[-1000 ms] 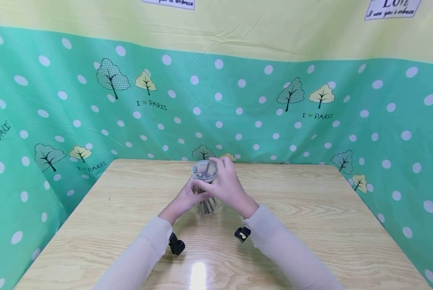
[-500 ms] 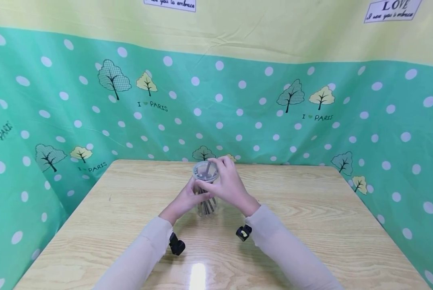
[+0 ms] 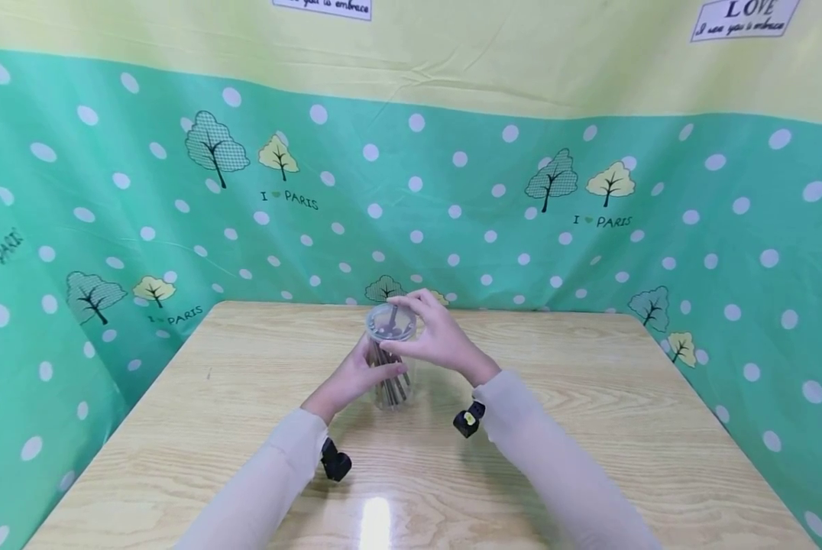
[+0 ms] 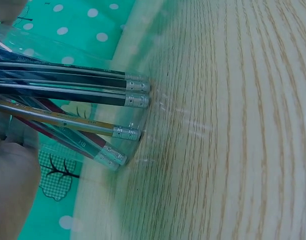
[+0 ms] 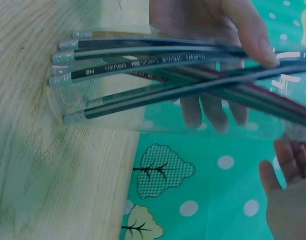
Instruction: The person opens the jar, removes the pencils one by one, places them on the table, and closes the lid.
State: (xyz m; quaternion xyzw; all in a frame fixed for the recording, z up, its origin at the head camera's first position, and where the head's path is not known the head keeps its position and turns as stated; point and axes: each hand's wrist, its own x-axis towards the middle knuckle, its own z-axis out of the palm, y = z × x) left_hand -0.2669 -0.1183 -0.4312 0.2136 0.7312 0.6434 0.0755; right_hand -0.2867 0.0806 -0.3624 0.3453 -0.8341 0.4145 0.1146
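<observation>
A clear jar [image 3: 404, 396] is upright at the middle of the wooden table, its base at the tabletop. Several dark, red and yellowish pencils [image 5: 143, 62] lean inside, ferrule ends down. My left hand [image 3: 352, 382] grips the jar's body from the left, its thumb across the front; the left wrist view shows part of that hand at the left edge. Around the rim of the clear round lid [image 3: 383, 325] on top, my right hand [image 3: 441, 336] curls its thumb and fingers. The lid itself lies mostly outside the right wrist view.
The wooden table [image 3: 246, 412] extends on both sides of the jar. A green and yellow cloth [image 3: 411, 168] with dots and trees hangs behind it and along the sides. Small black devices [image 3: 469, 420] sit on both wrists.
My right hand has turned on the lid: thumb and wrist have moved slightly right, and the forearm has risen a little. The left hand and the jar stay in place.
</observation>
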